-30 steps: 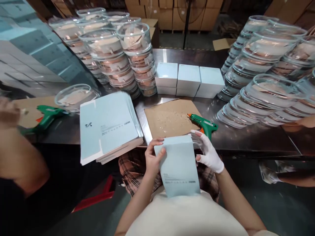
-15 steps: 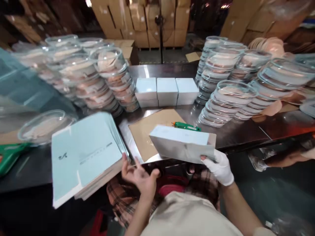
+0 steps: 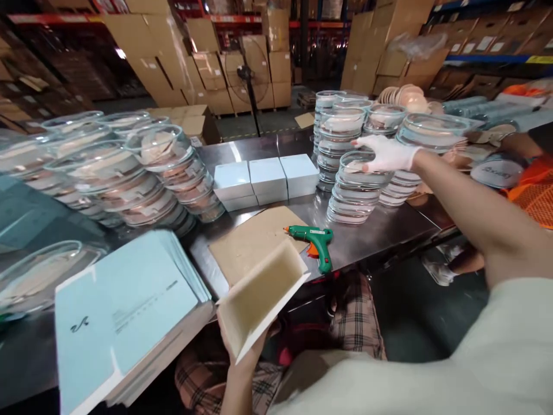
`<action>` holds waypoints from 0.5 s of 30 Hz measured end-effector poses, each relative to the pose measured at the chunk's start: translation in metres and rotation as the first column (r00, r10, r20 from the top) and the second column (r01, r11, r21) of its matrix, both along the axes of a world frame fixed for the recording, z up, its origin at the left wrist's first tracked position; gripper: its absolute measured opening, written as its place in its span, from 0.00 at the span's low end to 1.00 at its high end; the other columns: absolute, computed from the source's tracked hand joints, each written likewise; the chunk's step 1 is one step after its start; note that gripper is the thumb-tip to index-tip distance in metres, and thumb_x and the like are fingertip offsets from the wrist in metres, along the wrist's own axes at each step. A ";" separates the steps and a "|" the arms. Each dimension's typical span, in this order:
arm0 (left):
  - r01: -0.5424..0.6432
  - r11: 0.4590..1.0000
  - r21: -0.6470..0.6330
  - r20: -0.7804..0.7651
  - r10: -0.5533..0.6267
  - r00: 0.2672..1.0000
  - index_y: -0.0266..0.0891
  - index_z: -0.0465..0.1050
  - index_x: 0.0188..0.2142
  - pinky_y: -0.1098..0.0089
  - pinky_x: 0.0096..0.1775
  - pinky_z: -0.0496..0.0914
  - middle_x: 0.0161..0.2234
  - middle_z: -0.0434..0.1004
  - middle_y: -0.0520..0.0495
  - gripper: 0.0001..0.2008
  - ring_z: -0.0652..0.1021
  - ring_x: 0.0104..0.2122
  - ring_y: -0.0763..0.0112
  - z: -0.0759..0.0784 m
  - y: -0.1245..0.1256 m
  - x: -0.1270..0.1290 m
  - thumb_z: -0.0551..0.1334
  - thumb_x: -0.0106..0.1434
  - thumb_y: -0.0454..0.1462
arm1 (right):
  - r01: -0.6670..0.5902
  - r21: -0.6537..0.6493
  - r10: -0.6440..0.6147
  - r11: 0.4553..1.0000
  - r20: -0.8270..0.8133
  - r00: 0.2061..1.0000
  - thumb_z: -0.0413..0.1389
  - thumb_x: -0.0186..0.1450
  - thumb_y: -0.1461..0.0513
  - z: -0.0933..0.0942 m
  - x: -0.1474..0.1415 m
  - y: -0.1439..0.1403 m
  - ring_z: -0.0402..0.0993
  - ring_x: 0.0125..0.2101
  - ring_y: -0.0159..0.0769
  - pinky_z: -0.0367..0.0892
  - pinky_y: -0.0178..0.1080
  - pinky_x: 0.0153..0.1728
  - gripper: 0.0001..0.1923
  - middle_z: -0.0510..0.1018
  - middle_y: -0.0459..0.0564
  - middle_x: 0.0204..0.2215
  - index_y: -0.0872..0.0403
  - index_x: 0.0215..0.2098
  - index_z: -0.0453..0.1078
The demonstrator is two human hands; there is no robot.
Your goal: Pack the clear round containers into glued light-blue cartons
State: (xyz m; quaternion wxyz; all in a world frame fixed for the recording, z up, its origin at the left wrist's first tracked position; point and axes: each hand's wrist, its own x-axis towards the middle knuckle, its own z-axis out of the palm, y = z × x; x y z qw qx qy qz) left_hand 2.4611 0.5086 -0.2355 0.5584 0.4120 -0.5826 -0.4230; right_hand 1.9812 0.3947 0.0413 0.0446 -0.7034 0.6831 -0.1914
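A worker's left hand (image 3: 247, 354), largely hidden behind an opened box (image 3: 259, 297) at lower centre of the frame, gripped that box from beneath, its pale cardboard inside turned toward the camera; only fingertips showed at the box's lower edge. The gloved right hand (image 3: 384, 153) reached to the upper right, fingers spread open, resting on the top clear container (image 3: 360, 170) of a short stack, with taller stacks just behind it. Whether the fingers had closed on the rim could not be made out.

At lower left, a pile of flat pale-blue box blanks (image 3: 125, 314) ran out of the frame's bottom edge; its top sheet bore a small dark logo mark and lines of print too small to read. A green glue gun (image 3: 313, 242) lay on the steel table (image 3: 380, 227) just right of a brown cardboard sheet (image 3: 253, 242), near the held box. Three closed pale-blue boxes (image 3: 268, 178) sat in a row at centre. More stacked clear containers (image 3: 129, 173) crowded the left, blurred toward the edge. Another person's arm and orange garment (image 3: 533, 184) were cut off at far right.
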 end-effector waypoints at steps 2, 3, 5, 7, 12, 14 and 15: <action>-0.059 0.994 0.091 -0.026 0.061 0.998 0.45 0.77 0.52 0.49 0.41 0.84 0.32 0.84 0.46 0.32 0.86 0.35 0.50 -0.009 0.007 -0.006 0.81 0.50 0.48 | 0.100 0.146 -0.105 0.984 0.024 0.994 0.60 0.57 0.57 0.005 -0.020 -0.023 0.70 0.64 0.38 0.63 0.24 0.47 0.38 0.70 0.73 0.64 0.83 0.54 0.69; -0.104 0.984 0.148 -0.027 0.109 0.994 0.45 0.77 0.50 0.50 0.38 0.85 0.31 0.83 0.47 0.31 0.85 0.32 0.52 -0.013 0.010 -0.008 0.82 0.49 0.48 | 0.115 0.193 -0.124 0.974 0.036 0.992 0.58 0.58 0.58 0.004 -0.024 -0.033 0.70 0.63 0.36 0.62 0.20 0.44 0.36 0.69 0.74 0.64 0.84 0.53 0.69; -0.197 0.952 0.235 -0.007 0.204 0.979 0.46 0.78 0.45 0.52 0.37 0.84 0.29 0.83 0.49 0.30 0.84 0.30 0.53 -0.023 0.013 -0.011 0.82 0.45 0.49 | 0.114 0.222 -0.131 0.968 0.062 0.989 0.58 0.58 0.59 -0.003 -0.028 -0.047 0.73 0.60 0.33 0.59 0.16 0.39 0.35 0.70 0.76 0.62 0.85 0.52 0.70; -0.317 0.921 0.225 0.019 0.321 0.947 0.46 0.78 0.39 0.49 0.43 0.84 0.26 0.81 0.50 0.27 0.84 0.33 0.51 -0.032 0.014 -0.010 0.81 0.43 0.52 | 0.104 0.184 -0.120 0.977 0.074 0.990 0.60 0.57 0.58 -0.015 -0.031 -0.058 0.80 0.51 0.30 0.58 0.16 0.33 0.36 0.70 0.80 0.59 0.86 0.51 0.69; -0.475 0.875 0.092 -0.009 0.478 0.878 0.47 0.78 0.35 0.45 0.56 0.78 0.30 0.82 0.49 0.19 0.83 0.41 0.49 -0.037 0.016 -0.007 0.75 0.51 0.53 | 0.075 -0.121 -0.078 0.990 -0.017 0.997 0.58 0.59 0.51 -0.037 -0.022 -0.055 0.78 0.55 0.44 0.68 0.29 0.46 0.40 0.72 0.81 0.58 0.86 0.51 0.71; -0.425 0.900 0.095 -0.025 0.428 0.903 0.45 0.78 0.40 0.48 0.50 0.80 0.35 0.83 0.47 0.19 0.83 0.40 0.51 -0.029 0.020 -0.009 0.75 0.54 0.50 | 0.064 -0.259 -0.078 0.964 -0.046 0.996 0.59 0.59 0.48 -0.034 -0.005 -0.033 0.65 0.66 0.59 0.64 0.43 0.60 0.43 0.70 0.77 0.62 0.82 0.55 0.72; -0.393 0.914 0.097 -0.031 0.398 0.917 0.45 0.78 0.42 0.50 0.47 0.81 0.36 0.83 0.47 0.19 0.83 0.40 0.52 -0.023 0.022 -0.010 0.75 0.55 0.49 | 0.069 -0.323 -0.084 0.944 -0.035 0.996 0.63 0.57 0.48 -0.031 0.007 -0.017 0.56 0.70 0.66 0.58 0.50 0.65 0.45 0.68 0.77 0.66 0.80 0.58 0.71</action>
